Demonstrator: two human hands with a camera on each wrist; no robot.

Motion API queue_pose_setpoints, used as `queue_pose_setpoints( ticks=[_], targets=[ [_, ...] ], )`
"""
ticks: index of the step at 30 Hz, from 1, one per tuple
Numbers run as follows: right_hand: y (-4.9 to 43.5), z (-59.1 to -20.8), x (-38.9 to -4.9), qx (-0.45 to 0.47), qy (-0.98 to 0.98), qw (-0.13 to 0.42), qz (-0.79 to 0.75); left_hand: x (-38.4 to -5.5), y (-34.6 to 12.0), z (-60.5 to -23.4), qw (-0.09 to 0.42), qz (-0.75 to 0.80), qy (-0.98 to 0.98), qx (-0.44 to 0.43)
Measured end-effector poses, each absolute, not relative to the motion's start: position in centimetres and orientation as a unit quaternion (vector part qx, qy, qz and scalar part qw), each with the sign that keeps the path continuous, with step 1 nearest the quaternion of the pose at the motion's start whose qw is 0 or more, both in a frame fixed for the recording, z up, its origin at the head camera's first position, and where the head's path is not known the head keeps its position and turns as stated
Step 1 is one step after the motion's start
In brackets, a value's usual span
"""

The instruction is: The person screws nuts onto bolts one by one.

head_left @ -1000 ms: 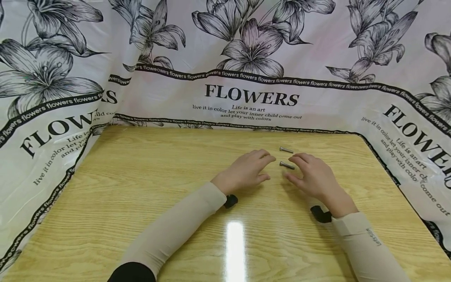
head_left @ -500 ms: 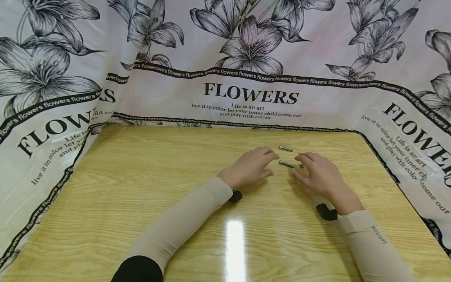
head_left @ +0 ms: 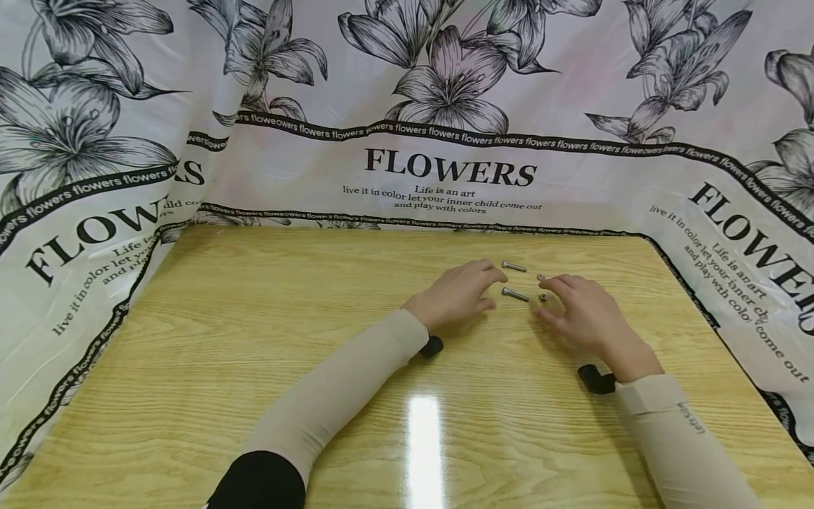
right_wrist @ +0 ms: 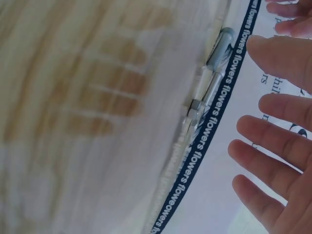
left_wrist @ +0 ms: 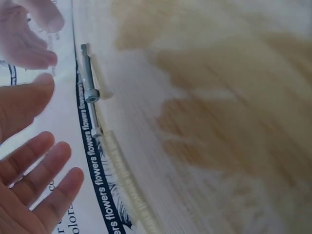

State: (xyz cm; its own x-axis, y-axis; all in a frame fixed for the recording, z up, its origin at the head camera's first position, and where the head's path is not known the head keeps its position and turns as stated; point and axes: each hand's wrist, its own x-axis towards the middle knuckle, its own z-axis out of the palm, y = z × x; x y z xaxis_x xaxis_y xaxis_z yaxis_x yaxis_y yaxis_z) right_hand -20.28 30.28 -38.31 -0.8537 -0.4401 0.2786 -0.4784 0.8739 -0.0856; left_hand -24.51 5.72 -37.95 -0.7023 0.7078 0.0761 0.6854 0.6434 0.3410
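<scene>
Right hand cropped, right-wrist view

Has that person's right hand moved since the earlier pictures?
Yes, rightward: the right hand now sits farther from the nearer bolt, itself unmoved against the printed cloth.

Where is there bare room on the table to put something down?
The table is bare left of the left sleeve up to the printed cloth, between that sleeve and the right sleeve, and right of the right hand. Crowded: between it and the left hand, two bolts, two nuts.
</scene>
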Motion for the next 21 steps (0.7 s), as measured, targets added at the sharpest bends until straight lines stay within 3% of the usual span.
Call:
queue_pose_setpoints(
  ticks=[21],
  targets=[
    [31.7, -37.9, -21.3, 0.199, -0.970, 0.020, 0.141, -26.9, 7.6, -38.6, 0.085, 0.240, 0.897, 0.362]
  ],
)
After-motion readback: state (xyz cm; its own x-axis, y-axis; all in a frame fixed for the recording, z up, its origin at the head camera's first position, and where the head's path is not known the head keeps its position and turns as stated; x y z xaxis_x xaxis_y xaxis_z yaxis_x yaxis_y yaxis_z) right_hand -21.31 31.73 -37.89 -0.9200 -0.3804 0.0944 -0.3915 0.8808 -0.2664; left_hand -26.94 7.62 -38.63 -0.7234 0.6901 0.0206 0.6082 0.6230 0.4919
